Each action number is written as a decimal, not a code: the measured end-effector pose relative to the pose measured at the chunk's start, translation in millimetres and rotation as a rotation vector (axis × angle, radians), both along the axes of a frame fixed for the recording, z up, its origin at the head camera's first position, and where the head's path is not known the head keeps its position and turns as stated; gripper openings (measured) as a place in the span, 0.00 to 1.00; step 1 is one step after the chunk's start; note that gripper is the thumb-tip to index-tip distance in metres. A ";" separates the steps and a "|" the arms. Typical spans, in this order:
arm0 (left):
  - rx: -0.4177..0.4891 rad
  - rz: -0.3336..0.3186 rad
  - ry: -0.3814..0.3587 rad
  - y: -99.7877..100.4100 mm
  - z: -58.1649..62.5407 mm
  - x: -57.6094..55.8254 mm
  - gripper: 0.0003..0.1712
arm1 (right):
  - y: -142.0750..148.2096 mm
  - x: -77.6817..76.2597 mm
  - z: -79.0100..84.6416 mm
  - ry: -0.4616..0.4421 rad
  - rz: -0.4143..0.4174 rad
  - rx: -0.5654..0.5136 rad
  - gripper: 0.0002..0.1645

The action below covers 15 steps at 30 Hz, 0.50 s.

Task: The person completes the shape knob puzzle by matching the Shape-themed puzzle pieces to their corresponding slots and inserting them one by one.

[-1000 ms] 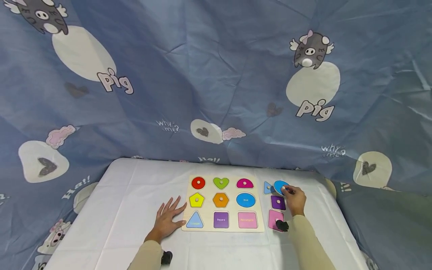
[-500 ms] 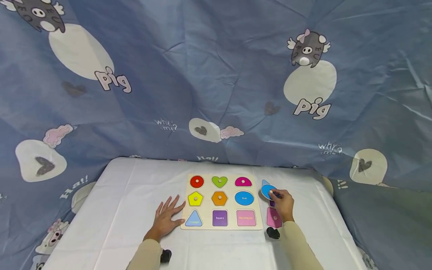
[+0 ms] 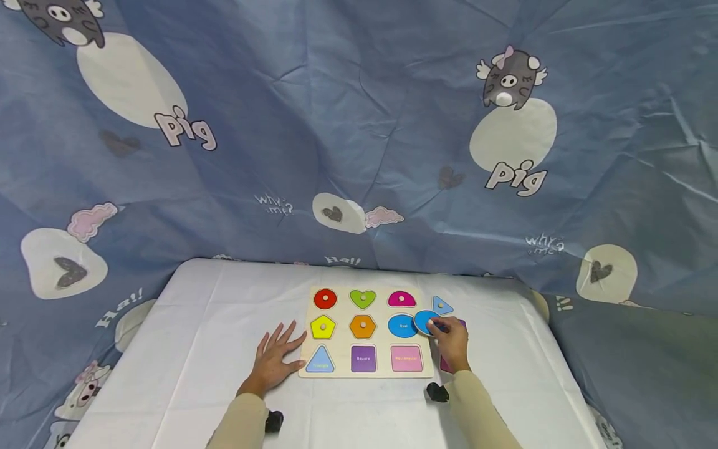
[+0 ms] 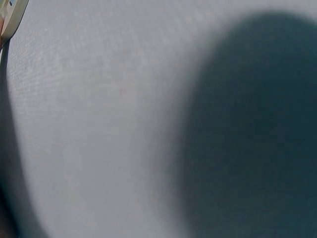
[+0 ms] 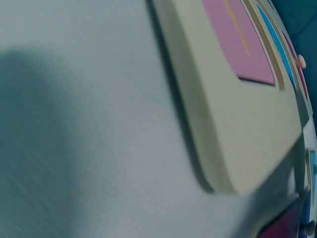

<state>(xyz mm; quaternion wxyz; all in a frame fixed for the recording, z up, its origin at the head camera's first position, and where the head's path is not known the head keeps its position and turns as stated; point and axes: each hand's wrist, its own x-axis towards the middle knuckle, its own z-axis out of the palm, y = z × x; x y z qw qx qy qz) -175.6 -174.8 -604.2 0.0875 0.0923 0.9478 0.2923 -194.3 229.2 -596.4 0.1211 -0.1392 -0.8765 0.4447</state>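
Note:
My right hand (image 3: 453, 342) pinches the small knob of a blue oval puzzle piece (image 3: 424, 320). The piece overlaps the right end of the blue oval recess (image 3: 401, 326) on the wooden shape puzzle board (image 3: 342, 376). My left hand (image 3: 272, 360) rests with spread fingers at the board's left edge, fingertips right at its side. Red circle, green heart, magenta half-circle, yellow pentagon and orange hexagon pieces sit in the board. The triangle (image 3: 320, 360), square (image 3: 363, 358) and rectangle (image 3: 406, 358) recesses show their printed bottoms.
Right of the board lie a light-blue triangle piece (image 3: 441, 305), a purple piece (image 3: 462, 323) partly behind my right hand, and a pink piece (image 3: 445, 365) mostly covered by it. A white cloth (image 3: 224, 299) covers the table. Blue patterned fabric (image 3: 359, 125) hangs behind it.
My right hand has carried the blue oval piece leftward, from beside the triangle piece to over the board's right edge. My left hand has stayed at the board's left side.

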 end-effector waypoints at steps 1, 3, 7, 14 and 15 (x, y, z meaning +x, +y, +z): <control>0.000 0.000 0.002 0.0 -0.1 0.0 0.39 | -2.2 0.1 -0.2 0.004 0.004 0.002 0.13; 0.000 0.003 -0.002 0.2 -0.2 -0.6 0.39 | -6.1 0.0 -2.1 0.006 0.011 0.000 0.12; -0.004 0.004 0.008 0.1 -0.7 -1.2 0.40 | -16.2 0.1 -3.1 0.001 0.018 -0.018 0.13; -0.008 -0.001 0.010 -0.1 2.5 0.5 0.40 | -32.0 2.6 0.1 -0.056 0.045 -0.044 0.11; -0.007 -0.001 0.010 0.1 2.4 0.4 0.40 | -33.4 2.4 -0.1 -0.060 0.045 -0.049 0.11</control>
